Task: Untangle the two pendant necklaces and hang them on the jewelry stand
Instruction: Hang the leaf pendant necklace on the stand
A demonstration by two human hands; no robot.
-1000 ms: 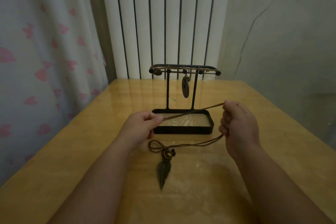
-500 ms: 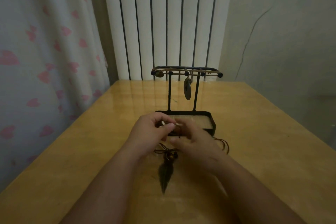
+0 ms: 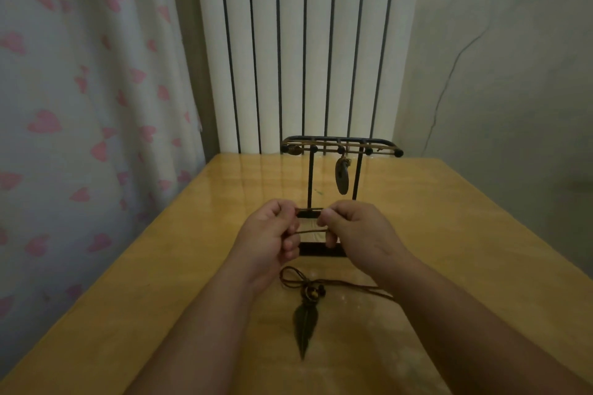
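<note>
We see both hands up in front of the jewelry stand, close together w/ a short stretch of brown cord pulled straight between them. L hand: fingers curled in, thumb and forefinger pinching the cord at its L end. R hand: same sort of grip, fingers curled, pinching the R end. There may be a 2nd strand just above, approx. level w/ the tray's rear rim; we can't tell the two apart for sure.

The rest of that necklace lies on the bench just below the hands. A small loop of cord sits nearest the L wrist, then a knot w/ beads, then the leaf pendant lying flat, tip pointing toward us. Another length of cord runs off to the R and goes under the R forearm.

The stand is upright at mid-bench, behind the hands: black metal, top bar w/ knobbed pegs, two thin uprights, tray base partly hidden by the hands. The other necklace is already on it, its cord laid along the top bar. Its dark oval pendant hangs down between the uprights, nearer the R one, clear of the tray.

Behind the bench: white radiator. Curtain w/ pink hearts on the L, plain wall on the R.
</note>
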